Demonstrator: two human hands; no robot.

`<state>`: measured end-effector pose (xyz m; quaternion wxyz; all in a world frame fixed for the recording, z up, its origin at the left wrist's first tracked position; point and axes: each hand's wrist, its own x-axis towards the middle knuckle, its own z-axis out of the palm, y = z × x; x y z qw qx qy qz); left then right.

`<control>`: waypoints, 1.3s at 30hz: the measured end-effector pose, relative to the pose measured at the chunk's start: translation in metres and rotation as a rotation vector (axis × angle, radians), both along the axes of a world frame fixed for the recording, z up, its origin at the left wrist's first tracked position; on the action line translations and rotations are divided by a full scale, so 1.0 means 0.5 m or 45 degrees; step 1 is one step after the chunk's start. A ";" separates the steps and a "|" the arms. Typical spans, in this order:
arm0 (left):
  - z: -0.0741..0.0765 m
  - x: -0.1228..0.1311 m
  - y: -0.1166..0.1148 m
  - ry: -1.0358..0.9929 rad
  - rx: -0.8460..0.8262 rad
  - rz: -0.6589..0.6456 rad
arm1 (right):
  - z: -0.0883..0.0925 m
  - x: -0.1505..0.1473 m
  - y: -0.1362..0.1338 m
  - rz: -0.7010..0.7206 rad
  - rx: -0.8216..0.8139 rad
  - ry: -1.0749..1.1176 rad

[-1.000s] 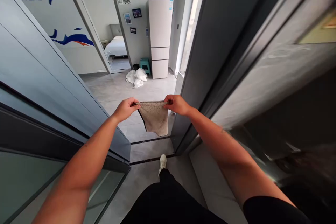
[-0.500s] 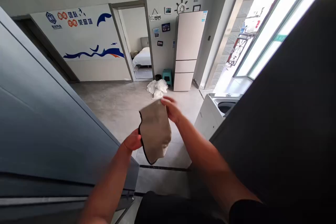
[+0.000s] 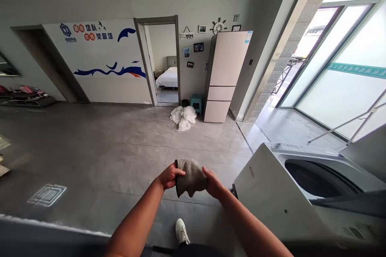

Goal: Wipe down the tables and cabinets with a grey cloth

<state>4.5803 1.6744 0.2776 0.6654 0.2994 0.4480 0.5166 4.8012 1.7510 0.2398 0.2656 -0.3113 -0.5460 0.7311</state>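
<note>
A grey-brown cloth (image 3: pixel 191 176) with a dark edge hangs between my two hands, above the tiled floor. My left hand (image 3: pixel 170 176) grips its dark-edged left side, thumb lying on top. At the opposite side, my right hand (image 3: pixel 212 183) pinches the cloth near its upper right corner. The lower edge sags in folds between them.
To my right stands a white washing machine (image 3: pixel 271 192) with a dark lid. Ahead are white plastic bags (image 3: pixel 183 118), a teal stool (image 3: pixel 196 103) and a tall fridge (image 3: pixel 224 68). A floor drain cover (image 3: pixel 47 195) lies at the left.
The view has moved forward past the dark panels on both sides, showing more floor and the washing machine. The cloth now looks more bunched, with my hands nearly level at its sides.
</note>
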 end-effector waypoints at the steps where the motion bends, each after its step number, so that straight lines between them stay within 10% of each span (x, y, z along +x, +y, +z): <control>1: 0.011 -0.025 0.057 0.061 0.008 -0.043 | 0.015 -0.014 0.051 -0.034 -0.015 0.016; 7: 0.053 -0.184 0.354 0.317 -0.038 -0.106 | 0.080 -0.135 0.277 -0.316 0.041 0.018; 16: 0.003 -0.449 0.648 0.497 -0.151 0.213 | 0.036 -0.405 0.661 -0.472 0.186 -0.299; 28: 0.058 -0.790 0.930 1.235 -0.295 0.528 | 0.115 -0.838 1.113 0.177 0.620 -0.322; 34: 0.072 -0.968 1.052 1.623 -0.202 0.739 | 0.104 -1.080 1.273 0.228 0.859 -0.261; 39: 0.085 -1.115 1.239 1.843 0.131 0.571 | 0.075 -1.254 1.471 0.009 0.964 -0.159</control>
